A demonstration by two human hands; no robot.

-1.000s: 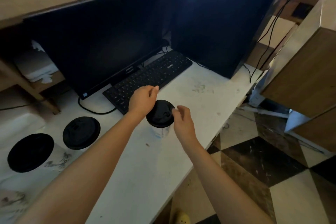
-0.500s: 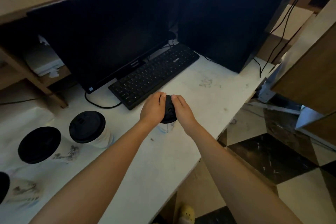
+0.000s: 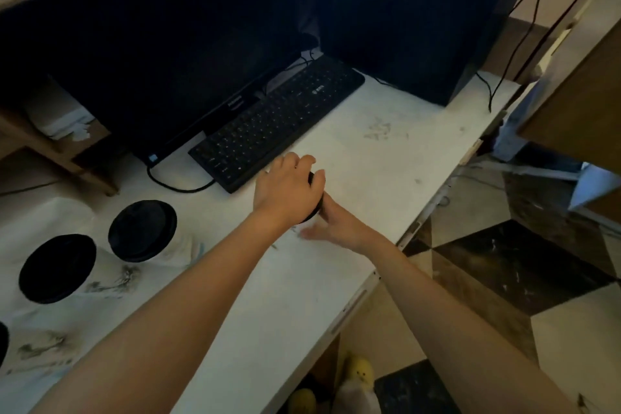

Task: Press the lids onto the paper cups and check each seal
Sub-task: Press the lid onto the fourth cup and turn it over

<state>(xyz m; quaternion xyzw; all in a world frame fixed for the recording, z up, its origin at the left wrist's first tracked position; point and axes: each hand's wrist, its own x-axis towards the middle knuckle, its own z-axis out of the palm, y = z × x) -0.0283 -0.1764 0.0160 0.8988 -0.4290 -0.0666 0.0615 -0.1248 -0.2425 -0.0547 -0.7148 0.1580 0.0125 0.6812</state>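
A white paper cup with a black lid [image 3: 311, 216] stands on the white desk [image 3: 386, 161] in front of the keyboard. It is almost wholly hidden by my hands. My left hand [image 3: 285, 188] lies on top of the lid, fingers curled over its far rim. My right hand [image 3: 339, 225] sits lower, wrapped round the cup's right side under the lid, thumb pointing left. Two more cups with black lids, one [image 3: 142, 230] and another [image 3: 57, 267], stand at the left. A third black lid [image 3: 2, 343] peeks in at the left edge.
A black keyboard [image 3: 279, 121] lies just behind the hands, with a dark monitor [image 3: 151, 60] and a black computer tower [image 3: 403, 10] further back. The desk's front edge [image 3: 369, 279] runs diagonally, with chequered floor to the right. A wooden cabinet [image 3: 578, 84] stands at the right.
My left hand slid from the lid's left rim onto its top and now covers it. My right hand dropped from the lid's right rim to the cup's side.
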